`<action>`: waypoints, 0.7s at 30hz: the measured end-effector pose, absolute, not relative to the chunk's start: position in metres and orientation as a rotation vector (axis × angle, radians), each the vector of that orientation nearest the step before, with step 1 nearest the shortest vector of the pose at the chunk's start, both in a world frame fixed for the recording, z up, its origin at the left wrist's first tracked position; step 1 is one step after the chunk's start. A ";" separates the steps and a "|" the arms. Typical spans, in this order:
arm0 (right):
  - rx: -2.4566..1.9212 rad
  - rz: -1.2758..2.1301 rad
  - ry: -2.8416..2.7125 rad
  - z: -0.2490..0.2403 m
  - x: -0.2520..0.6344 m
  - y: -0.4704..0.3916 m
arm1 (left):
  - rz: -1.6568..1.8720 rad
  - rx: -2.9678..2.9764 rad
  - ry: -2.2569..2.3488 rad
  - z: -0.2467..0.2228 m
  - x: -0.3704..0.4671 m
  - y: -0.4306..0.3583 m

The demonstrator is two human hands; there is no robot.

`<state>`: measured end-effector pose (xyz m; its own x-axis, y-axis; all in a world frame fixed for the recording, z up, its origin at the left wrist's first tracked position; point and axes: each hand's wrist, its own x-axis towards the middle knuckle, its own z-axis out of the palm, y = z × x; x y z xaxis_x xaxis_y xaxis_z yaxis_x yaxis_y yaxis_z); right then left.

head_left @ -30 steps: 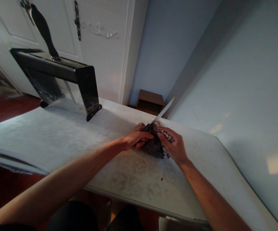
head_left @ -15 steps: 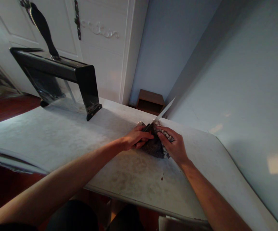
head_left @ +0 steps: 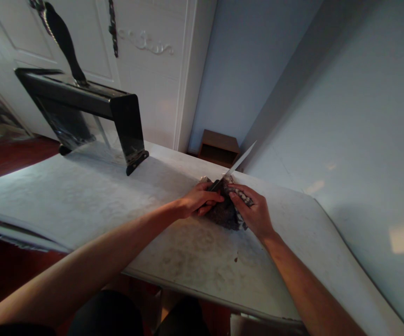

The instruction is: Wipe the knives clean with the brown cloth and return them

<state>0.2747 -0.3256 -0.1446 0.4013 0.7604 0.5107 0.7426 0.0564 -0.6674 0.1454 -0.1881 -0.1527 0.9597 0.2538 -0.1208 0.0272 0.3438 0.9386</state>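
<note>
Head view: the left hand [head_left: 199, 201] is closed around the dark handle of a kitchen knife [head_left: 236, 164], whose pale blade angles up and away to the far right, its tip clear of the table. The right hand [head_left: 252, 212] is folded over a dark speckled cloth [head_left: 224, 213] bunched at the base of the blade, fingers clamped on the fabric. Cloth and both hands sit on the worn white table [head_left: 117, 200], toward its far right side, near the blue wall [head_left: 345, 116]. Well apart, at the far left of the table, stands a black knife block [head_left: 124, 126] with one dark handle sticking up.

The risk I see is a cut — the right fingertips lie just beside the blade's edge with only a thin fold of cloth between, so a slip of the fabric could bring skin onto steel. A loose left-hand grip could also let the raised blade twist or drop toward the right wrist.
</note>
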 end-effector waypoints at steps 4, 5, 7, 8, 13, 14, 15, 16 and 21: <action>-1.675 0.025 -1.337 -0.145 0.275 -0.324 | 0.161 1.219 0.254 -0.154 0.146 -0.188; -1.674 0.025 -1.338 -0.145 0.275 -0.324 | 0.164 1.220 0.255 -0.154 0.146 -0.188; -1.673 0.022 -1.341 -0.145 0.275 -0.324 | 0.166 1.223 0.256 -0.154 0.146 -0.188; -1.672 0.021 -1.344 -0.145 0.275 -0.324 | 0.166 1.222 0.257 -0.154 0.146 -0.189; -1.669 0.018 -1.351 -0.144 0.275 -0.325 | 0.171 1.214 0.266 -0.154 0.146 -0.189; -1.669 0.015 -1.350 -0.144 0.275 -0.326 | 0.171 1.216 0.267 -0.154 0.146 -0.189; -1.670 0.013 -1.349 -0.144 0.275 -0.326 | 0.170 1.218 0.266 -0.154 0.146 -0.189; -1.670 0.012 -1.349 -0.144 0.274 -0.326 | 0.168 1.218 0.264 -0.155 0.146 -0.189; -1.667 0.013 -1.352 -0.145 0.274 -0.325 | 0.174 1.219 0.254 -0.155 0.146 -0.189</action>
<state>0.2744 -0.3250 -0.1450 0.3871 0.7608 0.5209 0.7505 0.0682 -0.6573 0.1457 -0.1888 -0.1550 0.9585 0.2673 -0.0991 0.0036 0.3364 0.9417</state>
